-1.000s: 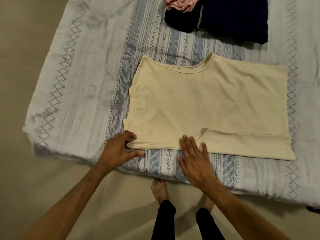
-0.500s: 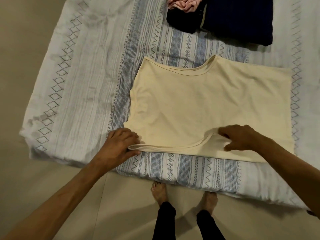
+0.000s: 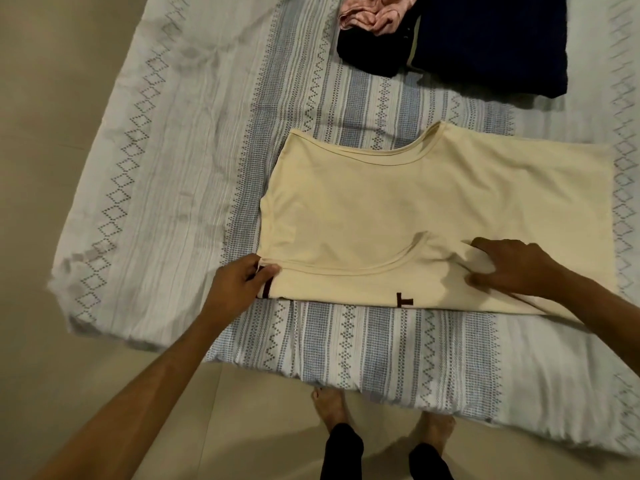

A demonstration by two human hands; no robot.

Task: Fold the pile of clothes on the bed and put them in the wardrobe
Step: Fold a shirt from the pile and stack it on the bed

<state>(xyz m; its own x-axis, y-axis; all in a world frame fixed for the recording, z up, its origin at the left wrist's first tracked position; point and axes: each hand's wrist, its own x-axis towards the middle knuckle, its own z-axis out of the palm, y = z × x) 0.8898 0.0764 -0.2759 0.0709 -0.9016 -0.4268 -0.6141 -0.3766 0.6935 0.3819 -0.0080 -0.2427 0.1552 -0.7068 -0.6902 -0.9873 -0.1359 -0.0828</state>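
A cream T-shirt (image 3: 415,209) lies flat on the bed (image 3: 173,202), its near edge lifted and turned over, showing dark red print underneath. My left hand (image 3: 239,282) pinches the shirt's near left corner. My right hand (image 3: 512,268) grips the cloth near the right part of that same edge, fingers curled into the fabric. Beyond the shirt, at the far side of the bed, lie a folded navy garment (image 3: 491,43), a black garment (image 3: 370,53) and a crumpled pink one (image 3: 370,12).
The bed has a white and blue patterned cover. Its near edge (image 3: 381,372) runs just in front of my bare feet (image 3: 332,407). Beige floor (image 3: 52,98) lies to the left and below.
My right hand moved from the near middle of the shirt to the right and took hold of the cloth. Both hands have raised the near edge and rolled it away from me, exposing print.
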